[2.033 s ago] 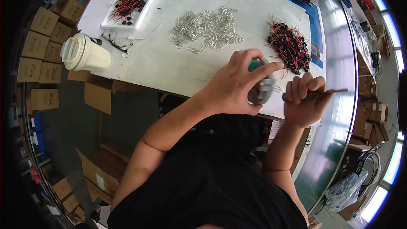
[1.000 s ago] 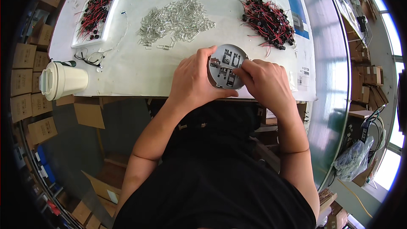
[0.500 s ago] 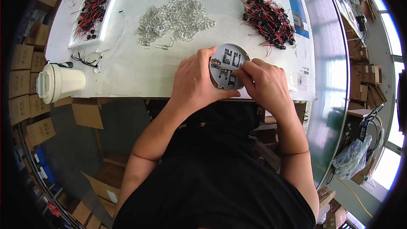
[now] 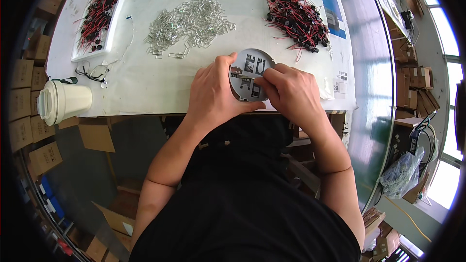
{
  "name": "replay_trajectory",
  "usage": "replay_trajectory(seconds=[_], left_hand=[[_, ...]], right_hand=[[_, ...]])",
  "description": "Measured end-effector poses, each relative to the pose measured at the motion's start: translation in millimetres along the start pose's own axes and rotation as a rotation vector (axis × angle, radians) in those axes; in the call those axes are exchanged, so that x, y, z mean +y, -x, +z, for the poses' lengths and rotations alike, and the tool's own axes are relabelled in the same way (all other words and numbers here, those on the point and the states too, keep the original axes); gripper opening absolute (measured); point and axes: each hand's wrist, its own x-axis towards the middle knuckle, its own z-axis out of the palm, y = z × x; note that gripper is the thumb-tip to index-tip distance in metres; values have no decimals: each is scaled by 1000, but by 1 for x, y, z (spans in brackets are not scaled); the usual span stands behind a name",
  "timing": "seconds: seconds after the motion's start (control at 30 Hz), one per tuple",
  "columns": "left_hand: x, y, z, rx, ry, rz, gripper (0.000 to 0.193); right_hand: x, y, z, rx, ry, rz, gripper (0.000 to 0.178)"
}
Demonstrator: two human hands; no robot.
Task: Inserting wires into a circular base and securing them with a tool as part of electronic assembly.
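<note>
My left hand [image 4: 212,90] is closed around the left side of a round grey plastic housing [image 4: 246,90], with the thumb along its lower edge. The housing is tilted at the table's front edge, its inside with several cut-outs and dark fittings facing up. At its right side, the fingers of my right hand [image 4: 292,90] are pinched together. From them a thin, pale, pointed tool [image 4: 246,77], perhaps tweezers, reaches left across the housing's inside. Its tip lies near a small brownish part [image 4: 236,70] by the left wall; whether it touches cannot be made out.
Beyond the hands lies a heap of bent metal wire pieces [image 4: 189,24]. Black buzzer-like parts with red wires form a pile [image 4: 298,19] at the right; more fill a white tray [image 4: 114,31] at the left. Eyeglasses [image 4: 94,71] and a cream lidded cup [image 4: 73,102] are near the left edge.
The whole scene has shifted slightly left in the view. Both hands keep their hold, and the housing looks turned only a little; the thin tool stays over its left part.
</note>
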Motion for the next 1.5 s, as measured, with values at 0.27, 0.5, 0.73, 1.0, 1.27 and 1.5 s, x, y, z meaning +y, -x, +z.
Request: replay_trajectory(seconds=[0.27, 0.5, 0.73, 1.0, 1.27, 1.5], left_hand=[[-1, -2, 1, 37, 4, 24, 110], [-2, -2, 2, 40, -6, 31, 110], [-4, -1, 2, 59, -18, 56, 110], [2, -3, 1, -5, -13, -36, 106], [1, -1, -2, -7, -17, -32, 107], [1, -2, -2, -16, -25, -42, 108]], right_hand=[[5, 0, 2, 0, 1, -11, 28], [7, 2, 5, 15, -15, 3, 28], [5, 1, 8, 34, -27, -16, 24], [-14, 1, 5, -25, 219, -97, 23], [-1, -6, -13, -117, 68, -49, 23], [-10, -13, -8, -119, 239, -118, 27]])
